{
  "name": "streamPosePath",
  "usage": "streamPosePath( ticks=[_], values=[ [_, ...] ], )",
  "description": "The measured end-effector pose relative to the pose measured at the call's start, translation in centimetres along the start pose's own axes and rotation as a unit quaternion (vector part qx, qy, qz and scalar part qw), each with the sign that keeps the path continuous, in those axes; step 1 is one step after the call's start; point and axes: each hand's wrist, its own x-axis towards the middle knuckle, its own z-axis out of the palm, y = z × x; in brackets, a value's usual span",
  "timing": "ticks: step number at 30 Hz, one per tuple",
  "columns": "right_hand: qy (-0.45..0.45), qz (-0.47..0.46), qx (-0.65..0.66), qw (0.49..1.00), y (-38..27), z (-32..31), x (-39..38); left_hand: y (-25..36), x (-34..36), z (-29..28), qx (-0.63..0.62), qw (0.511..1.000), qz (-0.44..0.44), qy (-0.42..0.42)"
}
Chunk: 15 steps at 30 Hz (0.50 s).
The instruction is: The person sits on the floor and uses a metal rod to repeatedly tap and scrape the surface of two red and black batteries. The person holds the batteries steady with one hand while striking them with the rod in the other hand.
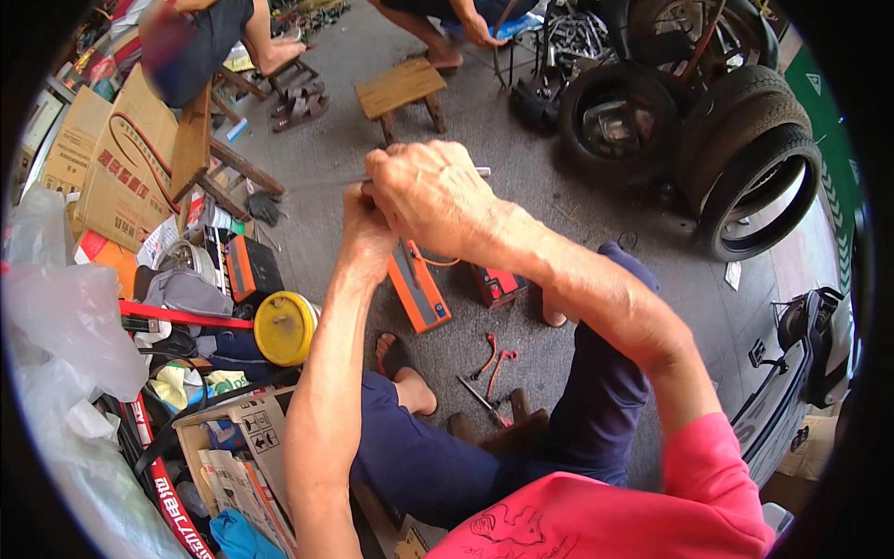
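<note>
Both my hands are raised together above the floor, close in front of me. My right hand is closed, and the end of a thin silver rod sticks out past its knuckles. My left hand is closed just beside and below it, its fingers mostly hidden behind the right. Beneath them an orange and grey battery lies on the floor, with an orange cable looping near its upper end. A smaller red and black battery stands to its right, partly behind my right forearm.
Red-handled tools and a screwdriver-like tool lie between my feet. A wooden stool stands ahead. Tyres are stacked at the right. Cardboard boxes and a yellow-lidded tub crowd the left. Two other people sit at the far side.
</note>
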Motion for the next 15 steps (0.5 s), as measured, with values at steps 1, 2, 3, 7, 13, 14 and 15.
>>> streamPosePath(
  ticks=[1, 2, 3, 7, 13, 14, 15],
  values=[
    [0.022, -0.014, 0.018, 0.999, 0.6, 0.7, 0.3, 0.3, 0.5, -0.3, 0.068, 0.995, 0.027, -0.065],
    [0.044, -0.028, 0.036, 0.998, 1.3, 1.6, 0.7, 0.5, 0.5, -0.4, 0.115, 0.991, 0.014, -0.065],
    [0.067, -0.042, 0.052, 0.995, 1.9, 2.3, 1.0, 0.5, 0.6, -0.4, 0.214, 0.975, 0.014, -0.052],
    [0.08, -0.044, 0.037, 0.995, 3.4, 4.0, 2.4, -1.4, 1.9, -0.9, 0.387, 0.922, 0.008, -0.028],
    [0.046, -0.04, 0.017, 0.998, 3.1, 6.1, 3.2, -4.6, 2.7, -3.3, 0.41, 0.911, 0.017, -0.052],
    [0.041, -0.04, 0.015, 0.998, 3.2, 6.4, 3.2, -4.6, 2.7, -3.1, 0.41, 0.911, 0.006, -0.054],
    [0.036, -0.041, 0.013, 0.998, 3.3, 6.5, 3.1, -4.7, 2.8, -3.1, 0.409, 0.911, 0.003, -0.053]
  ],
)
